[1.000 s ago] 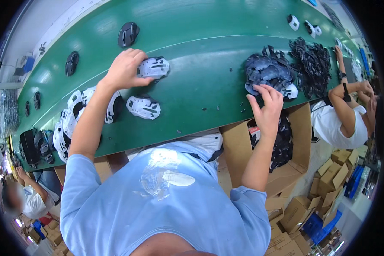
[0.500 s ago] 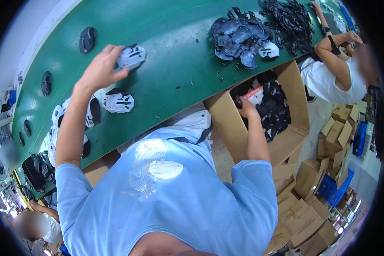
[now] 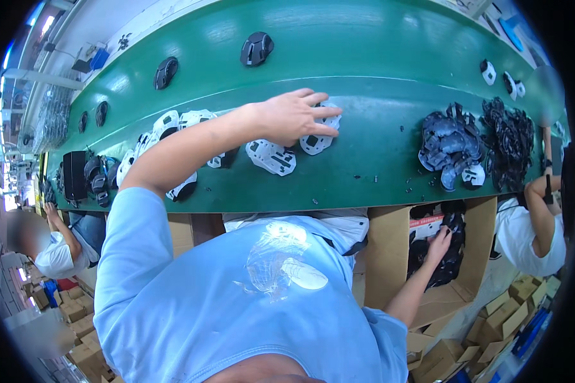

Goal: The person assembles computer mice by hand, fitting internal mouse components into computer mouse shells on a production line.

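Note:
My left hand reaches across the green table with its fingers spread over a white mouse base with cut-out slots, touching its upper part. Just left of that lies another white mouse base. My right hand is down inside an open cardboard box, its fingers curled among black plastic parts. What those fingers grip, if anything, is too dark to make out. Beside them in the box shows a red-and-white printed piece.
More white mouse bases lie in a group at left. Assembled dark mice stand along the back. Dark shells and black parts are heaped at right, near a co-worker. Small bits dot the table. Cartons stand behind.
The whole view has turned and shifted. My left fingers, earlier gripping the white base's edge, now spread over it. My right hand is still in the box, further in among the black parts.

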The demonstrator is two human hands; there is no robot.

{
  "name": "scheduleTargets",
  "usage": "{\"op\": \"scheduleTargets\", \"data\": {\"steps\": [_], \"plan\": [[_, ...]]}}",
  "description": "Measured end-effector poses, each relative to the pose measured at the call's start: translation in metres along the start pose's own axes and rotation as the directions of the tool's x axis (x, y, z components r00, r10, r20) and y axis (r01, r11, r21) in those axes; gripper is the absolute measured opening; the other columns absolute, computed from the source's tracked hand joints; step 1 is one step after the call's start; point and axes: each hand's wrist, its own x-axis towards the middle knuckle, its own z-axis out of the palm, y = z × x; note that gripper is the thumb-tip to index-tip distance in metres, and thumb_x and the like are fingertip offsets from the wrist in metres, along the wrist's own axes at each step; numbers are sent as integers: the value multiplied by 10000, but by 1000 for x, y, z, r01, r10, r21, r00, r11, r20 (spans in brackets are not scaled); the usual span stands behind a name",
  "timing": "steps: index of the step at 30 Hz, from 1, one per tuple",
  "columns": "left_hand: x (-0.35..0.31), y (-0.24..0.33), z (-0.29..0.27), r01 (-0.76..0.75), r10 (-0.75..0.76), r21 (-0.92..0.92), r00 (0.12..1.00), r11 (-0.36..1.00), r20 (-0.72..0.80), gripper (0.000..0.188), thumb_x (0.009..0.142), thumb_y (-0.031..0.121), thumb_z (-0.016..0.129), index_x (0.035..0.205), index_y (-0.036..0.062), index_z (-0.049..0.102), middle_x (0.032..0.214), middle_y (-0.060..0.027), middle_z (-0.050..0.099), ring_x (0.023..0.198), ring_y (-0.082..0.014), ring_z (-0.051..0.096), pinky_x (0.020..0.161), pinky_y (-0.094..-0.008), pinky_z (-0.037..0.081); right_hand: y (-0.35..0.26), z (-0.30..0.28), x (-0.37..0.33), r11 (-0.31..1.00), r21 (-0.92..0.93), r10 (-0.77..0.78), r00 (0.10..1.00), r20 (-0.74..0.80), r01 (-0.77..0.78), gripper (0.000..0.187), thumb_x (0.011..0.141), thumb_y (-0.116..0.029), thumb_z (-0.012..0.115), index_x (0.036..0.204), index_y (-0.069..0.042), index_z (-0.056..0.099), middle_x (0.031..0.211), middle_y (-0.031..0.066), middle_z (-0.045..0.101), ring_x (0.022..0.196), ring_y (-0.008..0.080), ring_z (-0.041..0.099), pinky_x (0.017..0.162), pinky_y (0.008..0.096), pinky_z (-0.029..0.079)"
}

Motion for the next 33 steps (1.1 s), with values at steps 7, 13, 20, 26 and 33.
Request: {"op": "scheduleTargets", "data": {"steps": [7,13,20,26,33], "plan": [[23,-32,14,238,-257,-281,966,930,-32,795,704,632,801,1086,-23,565,1151,-171,595,1052,-345,563,911,-427,487,-173,5,-68,669,743,-164,977,136,9,513,1063,-399,466,1436,-47,468,905,-27,433,761,67,386,601,226,344],[10,-35,33,451,-588,-540,802,711,-104,845,669,736,776,948,-48,627,903,-229,628,884,-358,617,823,-437,524,-272,85,-128,355,931,-482,835,264,-90,326,1062,-236,497,1313,-29,520,959,8,488,815,115,440,673,265,382],[-8,44,-20,-121,-754,-942,635,-312,168,440,841,337,831,1087,6,678,1039,-80,704,962,-143,660,818,-313,548,-335,172,-182,136,825,-654,576,490,-548,187,999,-96,608,1168,-71,531,1024,91,620,954,214,637,789,388,578],[-35,86,-33,-523,-654,-463,734,-716,182,514,972,330,689,1379,85,492,1272,-90,622,1126,-150,610,949,-330,507,-359,200,-198,140,756,-674,498,546,-639,435,917,16,636,1302,-49,445,982,107,636,988,224,677,793,384,646],[-44,81,-4,-522,-762,-614,611,-592,215,656,997,611,478,1375,75,454,1120,-96,594,967,-200,629,809,-357,535,-372,208,-220,315,795,-610,531,588,-518,329,935,14,612,1217,-46,453,1001,117,641,956,214,687,786,345,649]]}}
